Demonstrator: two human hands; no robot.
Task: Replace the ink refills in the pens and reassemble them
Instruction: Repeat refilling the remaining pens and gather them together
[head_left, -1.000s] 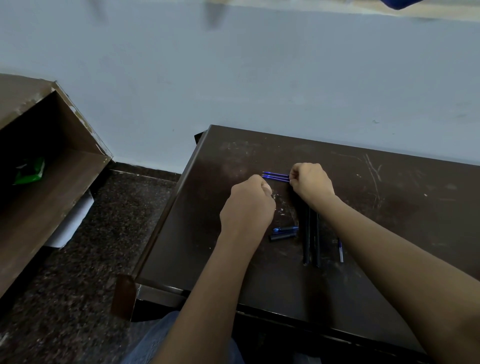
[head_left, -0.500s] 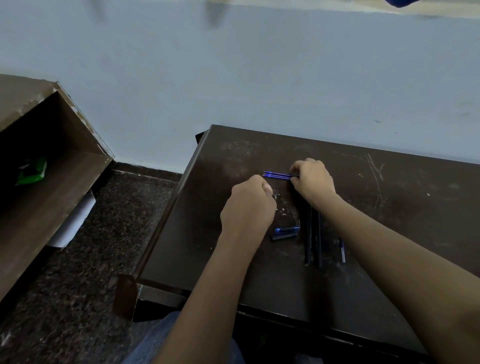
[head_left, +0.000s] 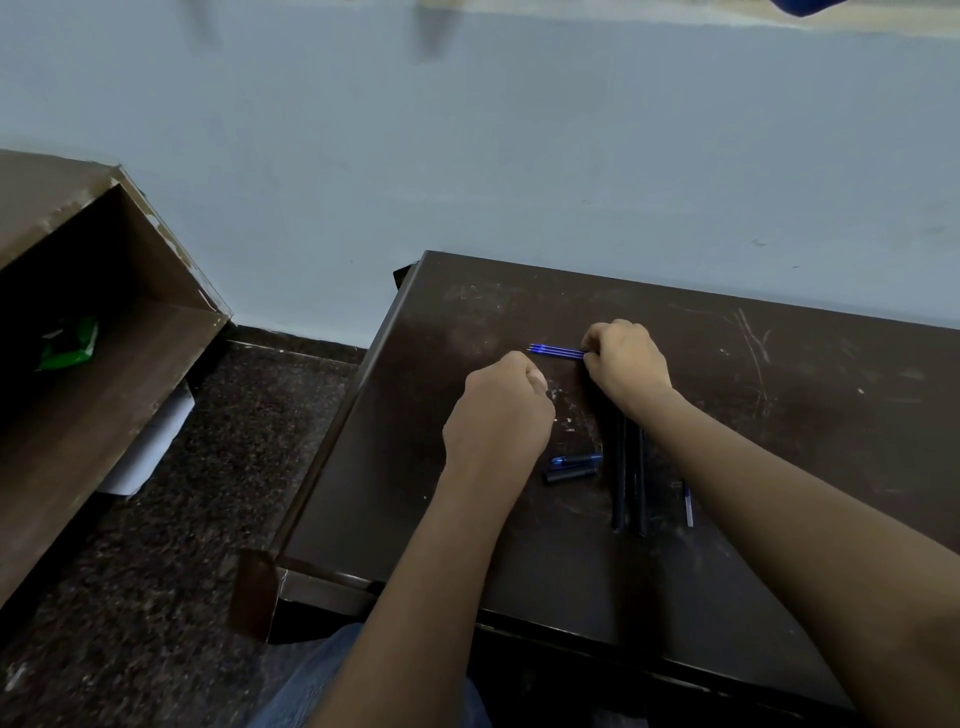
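Thin blue ink refills (head_left: 557, 351) lie side by side on the dark table (head_left: 779, 415), tips pointing left. My right hand (head_left: 626, 364) has its fingers curled over their right ends. To their lower left, my left hand (head_left: 498, 415) is a closed fist resting on the table; whether it holds anything is hidden. Black pen barrels (head_left: 628, 483) lie lengthwise under my right forearm. A blue cap (head_left: 576, 459) and a black cap (head_left: 570, 474) lie just left of the barrels. A small blue-tipped piece (head_left: 688, 504) sits to the right of the barrels.
The table's left edge (head_left: 332, 447) drops to a dark speckled floor (head_left: 182, 545). A brown wooden cabinet (head_left: 93, 364) stands open at the left with a green packet (head_left: 70, 344) inside. A pale blue wall (head_left: 519, 156) runs behind the table.
My right hand shifted slightly right along the refills and its fingers closed over their ends. My left fist stayed in place.
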